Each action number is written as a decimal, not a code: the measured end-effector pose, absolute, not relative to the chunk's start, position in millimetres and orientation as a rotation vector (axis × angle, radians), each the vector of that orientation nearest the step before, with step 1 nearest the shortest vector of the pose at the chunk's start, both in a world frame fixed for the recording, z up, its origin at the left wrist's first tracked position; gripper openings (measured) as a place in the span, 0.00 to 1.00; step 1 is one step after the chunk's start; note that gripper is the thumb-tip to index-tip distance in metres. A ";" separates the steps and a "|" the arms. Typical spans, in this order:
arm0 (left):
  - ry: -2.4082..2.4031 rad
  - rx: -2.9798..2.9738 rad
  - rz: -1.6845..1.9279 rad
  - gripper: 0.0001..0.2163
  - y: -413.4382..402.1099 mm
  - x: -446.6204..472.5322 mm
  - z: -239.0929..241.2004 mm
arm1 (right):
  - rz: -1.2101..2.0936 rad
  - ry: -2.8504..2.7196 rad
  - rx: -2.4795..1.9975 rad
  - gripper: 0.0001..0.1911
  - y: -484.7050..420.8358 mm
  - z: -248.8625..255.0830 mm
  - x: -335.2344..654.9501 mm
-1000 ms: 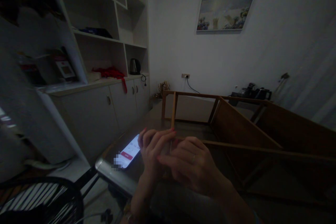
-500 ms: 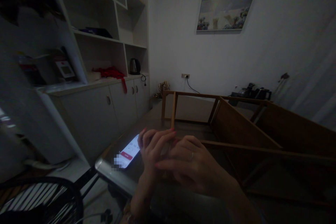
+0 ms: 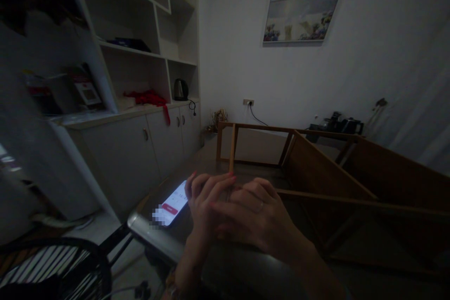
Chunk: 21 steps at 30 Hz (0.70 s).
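My left hand [image 3: 207, 197] and my right hand [image 3: 260, 211] meet above the near edge of the table [image 3: 197, 166]. The left fingers are bent, their red-nailed tips turned toward the right hand. My right hand, a ring on one finger, is curled against the left. Whatever lies between the fingers, if anything, is hidden and too dark to tell. Just left of my left hand a phone [image 3: 172, 207] with a lit screen and a red button lies on the table. Behind the hands a wooden frame with panels [image 3: 326, 166] rests on its side.
A black slatted chair [image 3: 52, 248] stands at the lower left. White cabinets [image 3: 116, 159] with open shelves line the left wall, bearing a kettle [image 3: 180, 89] and a red cloth [image 3: 147, 98]. A black appliance [image 3: 351, 125] sits at the back right.
My right hand has drawn in slightly toward the left hand, its fingers more curled. The left hand, the phone and the wooden frame stay where they were.
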<state>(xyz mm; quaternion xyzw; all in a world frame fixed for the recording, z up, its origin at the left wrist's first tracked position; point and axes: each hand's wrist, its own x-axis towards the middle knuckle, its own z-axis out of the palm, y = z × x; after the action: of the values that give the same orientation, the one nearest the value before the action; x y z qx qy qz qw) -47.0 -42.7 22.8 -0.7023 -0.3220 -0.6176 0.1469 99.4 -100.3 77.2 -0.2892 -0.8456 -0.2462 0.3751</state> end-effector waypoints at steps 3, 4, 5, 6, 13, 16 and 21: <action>-0.890 -2.004 -1.820 0.10 -41.2 -45.9 22.4 | -0.740 -2.070 -0.703 0.09 -101.9 76.4 95.6; -0.881 -2.006 -1.830 0.10 -40.9 -45.9 22.3 | -0.776 -2.047 -0.694 0.07 -102.6 75.3 94.4; -0.876 -2.008 -1.835 0.09 -40.7 -46.0 22.3 | -0.807 -2.026 -0.688 0.04 -103.2 73.9 93.3; -0.877 -2.011 -1.835 0.09 -40.6 -46.1 22.3 | -0.832 -2.003 -0.686 0.03 -103.8 72.4 92.2; -0.902 -2.058 -1.810 0.09 -43.3 -47.5 23.1 | -0.866 -1.865 -0.748 0.03 -107.3 68.5 87.5; -0.935 -2.072 -1.797 0.08 -44.5 -48.0 22.7 | -0.859 -1.861 -0.747 0.05 -106.6 69.1 85.6; -0.968 -2.106 -1.762 0.08 -45.8 -49.7 22.8 | -0.794 -1.908 -0.696 0.04 -104.6 68.9 83.2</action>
<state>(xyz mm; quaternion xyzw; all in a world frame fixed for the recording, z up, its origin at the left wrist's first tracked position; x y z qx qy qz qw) -49.7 -45.8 22.8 -0.7185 -0.3303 -0.6012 0.1148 83.2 -104.6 68.9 -0.2831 -0.7759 -0.3228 0.4622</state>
